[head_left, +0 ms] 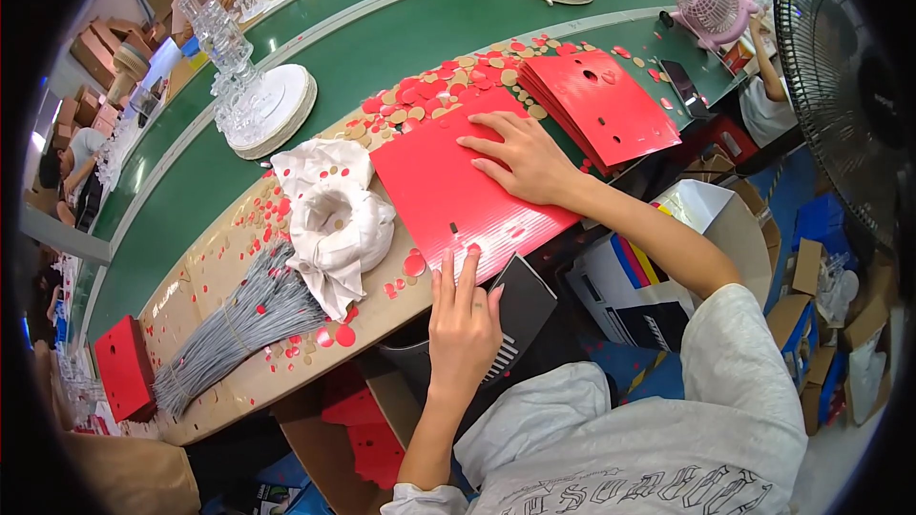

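A glossy red sheet (pixel 420 172), perhaps card or plastic, lies at a slant on the bench's near edge. My right hand (pixel 525 160) rests on its upper part, fingers spread and palm down. At its near left corner, the fingertips of my left hand (pixel 462 329) touch the sheet, fingers stretched out and thumb apart. A small dark slot and loose red bits show on the sheet near these fingertips. To the right, a stack of similar red sheets (pixel 611 114) with punched holes sits apart from my hands. Red and tan discs (pixel 448 86) are scattered beyond the sheet.
Left of the sheet are a bunched white cloth (pixel 339 219) and a bundle of grey ties (pixel 243 319). Another red stack (pixel 124 367) sits far left. Clear parts stand on a round white board (pixel 272 110). A black fan (pixel 844 86) and open box (pixel 687 238) are right.
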`<state>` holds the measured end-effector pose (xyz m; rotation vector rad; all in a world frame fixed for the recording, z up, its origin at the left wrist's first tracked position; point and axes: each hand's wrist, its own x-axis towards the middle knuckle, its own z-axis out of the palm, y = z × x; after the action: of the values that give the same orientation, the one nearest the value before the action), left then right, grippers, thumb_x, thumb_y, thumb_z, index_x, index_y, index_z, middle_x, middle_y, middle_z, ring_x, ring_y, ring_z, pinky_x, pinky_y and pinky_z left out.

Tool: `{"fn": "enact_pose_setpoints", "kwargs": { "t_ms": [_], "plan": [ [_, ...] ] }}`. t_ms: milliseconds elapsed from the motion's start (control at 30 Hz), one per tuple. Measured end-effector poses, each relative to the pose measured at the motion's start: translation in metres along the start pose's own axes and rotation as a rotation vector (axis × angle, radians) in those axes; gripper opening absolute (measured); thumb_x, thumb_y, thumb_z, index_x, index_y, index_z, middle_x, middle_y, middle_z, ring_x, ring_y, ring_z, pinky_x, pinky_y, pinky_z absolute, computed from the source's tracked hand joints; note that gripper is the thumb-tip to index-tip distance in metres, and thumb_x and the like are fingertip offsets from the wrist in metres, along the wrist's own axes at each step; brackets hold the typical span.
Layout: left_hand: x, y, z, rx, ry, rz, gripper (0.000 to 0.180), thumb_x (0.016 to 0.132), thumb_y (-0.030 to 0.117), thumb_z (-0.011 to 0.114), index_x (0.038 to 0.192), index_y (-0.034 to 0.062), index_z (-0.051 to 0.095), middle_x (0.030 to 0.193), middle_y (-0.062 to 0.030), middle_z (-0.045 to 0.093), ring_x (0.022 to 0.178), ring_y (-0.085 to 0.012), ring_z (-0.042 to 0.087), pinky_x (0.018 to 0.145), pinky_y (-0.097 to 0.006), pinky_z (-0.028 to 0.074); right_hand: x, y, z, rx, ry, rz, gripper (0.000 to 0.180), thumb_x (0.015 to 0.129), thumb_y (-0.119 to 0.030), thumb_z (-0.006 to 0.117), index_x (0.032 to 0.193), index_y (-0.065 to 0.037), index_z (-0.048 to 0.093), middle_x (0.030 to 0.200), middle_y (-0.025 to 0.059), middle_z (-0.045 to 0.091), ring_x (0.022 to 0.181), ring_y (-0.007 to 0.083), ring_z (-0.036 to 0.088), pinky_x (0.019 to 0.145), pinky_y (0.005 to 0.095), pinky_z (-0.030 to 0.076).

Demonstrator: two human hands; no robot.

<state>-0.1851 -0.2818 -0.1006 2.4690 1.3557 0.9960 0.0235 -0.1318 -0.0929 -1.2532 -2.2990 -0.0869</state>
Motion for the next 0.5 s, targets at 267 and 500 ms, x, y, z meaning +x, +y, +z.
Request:
{"fn": "enact_pose_setpoints", "kwargs": {
  "t_ms": [267,500],
  "plan": [
    [0.005,-0.001,-0.001,0.004,0.003,-0.016,0.017,0.092,0.004,0.064,0.082,-0.0085,0.059,0.135,-0.0207,0.058,0.131,-0.0463,0.050,0.106,-0.057,0.044,0.012,0.005,0.006,0.043,-0.011,-0.020,0.032,0.093,-0.022,0.064,0.122,-0.010,0.068,0.134,0.0131,0.057,0.123,0.0312,0.054,0.100,0.0439,0.045],
    [0.001,-0.002,0.001,-0.003,-0.008,0.014,0.022,0.093,0.009,0.065,0.083,-0.0106,0.061,0.137,-0.0220,0.055,0.129,-0.0494,0.050,0.105,-0.058,0.044,0.023,0.017,0.018,0.019,-0.019,-0.023,0.055,0.095,-0.033,0.059,0.144,-0.012,0.049,0.149,0.0141,0.045,0.136,0.0328,0.045,0.108,0.0587,0.036]
  ]
}}
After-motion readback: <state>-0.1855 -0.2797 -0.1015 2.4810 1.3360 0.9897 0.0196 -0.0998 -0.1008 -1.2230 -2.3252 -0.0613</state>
